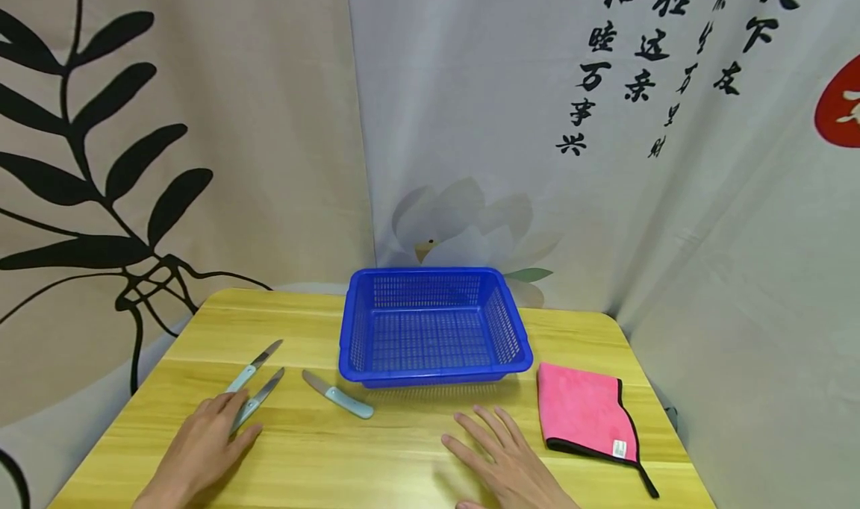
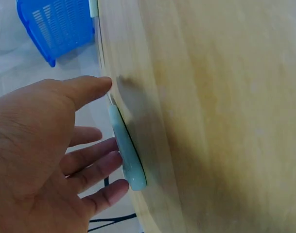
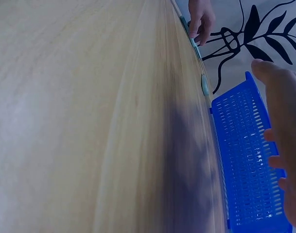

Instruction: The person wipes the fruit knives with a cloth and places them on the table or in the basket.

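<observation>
- The middle knife (image 1: pixel 258 401) lies on the left part of the table (image 1: pixel 403 464), its pale blue-green handle partly hidden by the left hand (image 1: pixel 208 442), its blade pointing away from the person.
- The left hand is loose, thumb apart from the other fingers; in the left wrist view its fingertips come right up to a handle, though whether they touch cannot be told.
- The left knife (image 1: pixel 255 365) lies just beside, nearly parallel, the end of its handle reaching the same hand.
- The right knife (image 1: pixel 337 395) lies apart from these two, slanting the other way, its blade toward the back left.
- The right hand (image 1: pixel 504 460) has its fingers extended and spread, near the front of the table, between the right knife and a pink cloth (image 1: pixel 581 412) with black edging.
- A blue basket (image 1: pixel 433 377) with lattice walls sits upright at the back middle.
- Behind hangs a pale curtain (image 1: pixel 282 121) printed with dark leaves, characters and a flower.
</observation>
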The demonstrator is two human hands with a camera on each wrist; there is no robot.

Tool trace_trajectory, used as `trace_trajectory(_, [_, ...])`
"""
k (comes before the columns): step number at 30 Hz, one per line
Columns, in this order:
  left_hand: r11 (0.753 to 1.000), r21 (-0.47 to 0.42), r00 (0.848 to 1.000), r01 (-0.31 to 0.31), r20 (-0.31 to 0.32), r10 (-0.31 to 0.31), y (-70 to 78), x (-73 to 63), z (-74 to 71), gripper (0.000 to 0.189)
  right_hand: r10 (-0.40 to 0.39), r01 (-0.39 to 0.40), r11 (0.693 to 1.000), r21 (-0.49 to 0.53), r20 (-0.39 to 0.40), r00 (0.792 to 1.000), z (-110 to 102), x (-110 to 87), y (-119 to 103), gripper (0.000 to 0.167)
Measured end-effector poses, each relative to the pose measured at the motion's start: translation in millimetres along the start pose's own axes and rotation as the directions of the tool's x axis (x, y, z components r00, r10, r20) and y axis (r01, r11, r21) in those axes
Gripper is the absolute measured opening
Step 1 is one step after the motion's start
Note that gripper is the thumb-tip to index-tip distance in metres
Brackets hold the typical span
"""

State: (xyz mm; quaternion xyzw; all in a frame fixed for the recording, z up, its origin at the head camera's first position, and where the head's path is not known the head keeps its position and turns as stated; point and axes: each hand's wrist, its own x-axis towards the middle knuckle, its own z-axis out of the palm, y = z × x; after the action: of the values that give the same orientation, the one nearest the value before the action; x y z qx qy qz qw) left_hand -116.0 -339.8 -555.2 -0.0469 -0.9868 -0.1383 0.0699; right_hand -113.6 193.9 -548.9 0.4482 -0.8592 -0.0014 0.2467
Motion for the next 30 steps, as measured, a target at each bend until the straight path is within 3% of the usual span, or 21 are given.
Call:
trace_trajectory(13, [0.999, -0.047, 0.998, 0.013, 0.062, -0.010, -0.7, 13.2, 5.8, 0.038, 0.005, -0.006, 1.000, -0.029, -0.032, 0.999, 2.0, -7.9, 1.2, 0.088])
trace_trajectory(22, [0.985, -0.121, 0.983, 0.120, 0.154, -0.101, 0.3, 15.4, 4.5, 0.030, 0.042, -0.043, 0.998, -0.054, -0.016, 0.999, 0.8, -16.3, 4.2, 0.087])
trace_trajectory(30, [0.987, -0.124, 0.993, 0.099, 0.079, -0.089, 6.7, 10.8, 2.4, 0.029, 0.126, -0.126, 0.991, -0.052, 0.003, 0.992, -4.9, -30.2, 16.6, 0.086])
